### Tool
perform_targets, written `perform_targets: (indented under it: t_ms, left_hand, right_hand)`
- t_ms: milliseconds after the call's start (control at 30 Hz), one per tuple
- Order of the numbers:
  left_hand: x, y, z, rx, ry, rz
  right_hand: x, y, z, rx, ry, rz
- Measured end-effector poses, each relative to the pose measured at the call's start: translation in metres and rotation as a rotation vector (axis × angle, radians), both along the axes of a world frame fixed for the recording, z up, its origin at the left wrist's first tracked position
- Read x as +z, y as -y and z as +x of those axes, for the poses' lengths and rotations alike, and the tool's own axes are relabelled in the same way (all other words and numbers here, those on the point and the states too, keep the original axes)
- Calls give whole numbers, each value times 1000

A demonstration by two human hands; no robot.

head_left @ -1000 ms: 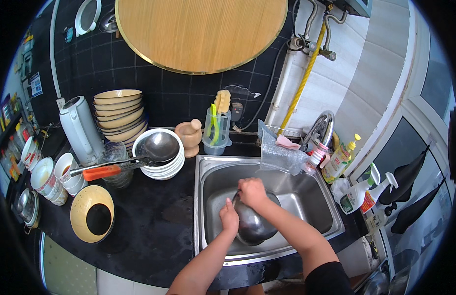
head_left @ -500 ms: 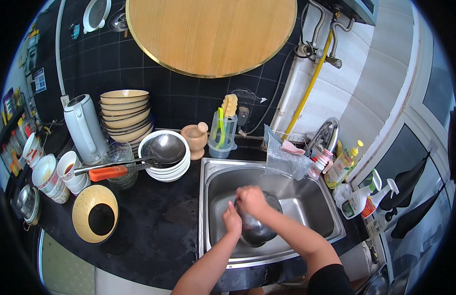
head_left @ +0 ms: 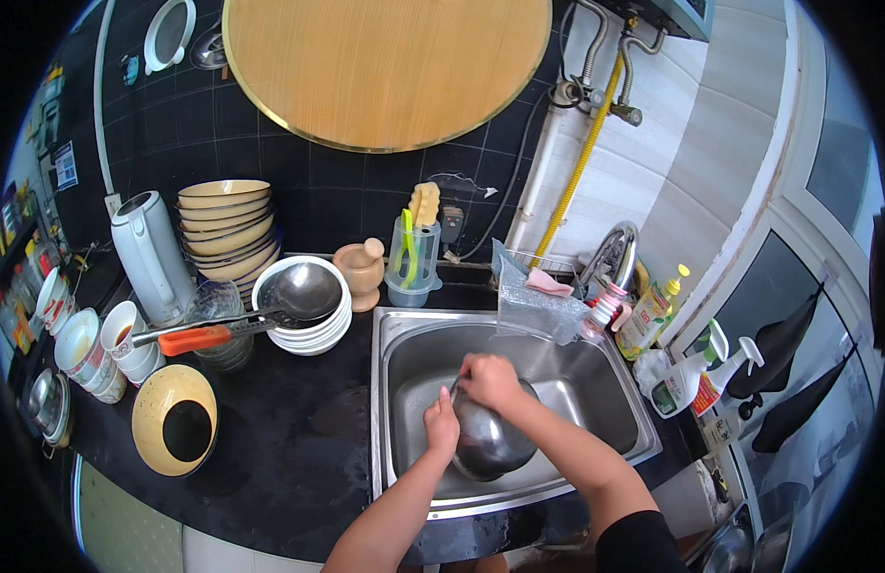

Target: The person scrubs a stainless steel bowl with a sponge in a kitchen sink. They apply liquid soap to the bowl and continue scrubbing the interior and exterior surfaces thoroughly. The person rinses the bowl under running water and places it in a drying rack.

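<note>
A shiny metal bowl (head_left: 495,441) sits tilted in the steel sink (head_left: 595,411), its rounded side facing me. My left hand (head_left: 442,425) holds the bowl's left edge, thumb raised along the rim. On the upper rim rests my right hand (head_left: 490,380), its fingers bent and closed. Whether a cloth or scrubber is inside those fingers cannot be seen. Part of the bowl's far rim is hidden behind the right hand and wrist.
Left of the sink stand white bowls (head_left: 314,334) with a ladle (head_left: 307,291) on top, orange-handled tongs (head_left: 196,340), a cream bowl (head_left: 148,420) and a kettle (head_left: 151,253). A faucet (head_left: 619,253), soap bottle (head_left: 643,320) and spray bottles (head_left: 679,387) line the right.
My right hand has shifted slightly right along the bowl's rim. The left hand keeps its hold on the edge. The whole view has turned a little to the right.
</note>
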State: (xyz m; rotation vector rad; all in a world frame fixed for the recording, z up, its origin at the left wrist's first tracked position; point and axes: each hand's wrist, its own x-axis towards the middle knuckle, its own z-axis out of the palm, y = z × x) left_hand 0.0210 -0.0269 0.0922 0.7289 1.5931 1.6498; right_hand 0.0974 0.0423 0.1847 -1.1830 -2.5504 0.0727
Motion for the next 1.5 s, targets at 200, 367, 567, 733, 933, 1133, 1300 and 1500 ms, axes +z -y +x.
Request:
perform_targets:
  t_ms: [200,367,567,733,933,1133,1300,1500]
  left_hand:
    - [2,1,-1,-14,-90,20]
    - [0,2,-2,-74,-111,20]
    - [4,4,0,-117,-90,55]
    - [0,2,-1,-152,-74,11]
    - [11,8,-3,-186,-102,3]
    - [11,7,-1,-255,-64,-3]
    - [5,7,-10,-231,-82,-16]
    - [14,7,0,-294,-72,13]
  right_hand:
    - [-1,-7,7,-16,-82,-42]
    - [6,-13,13,-156,-10,-55]
    - [0,-6,16,25,-129,34]
    - [-2,-19,14,-120,-19,68]
    - [3,-9,15,90,-113,2]
    - [4,-23,27,-127,-40,-33]
    - [3,-5,9,117,-137,-19]
    - [3,-22,27,-184,-79,-86]
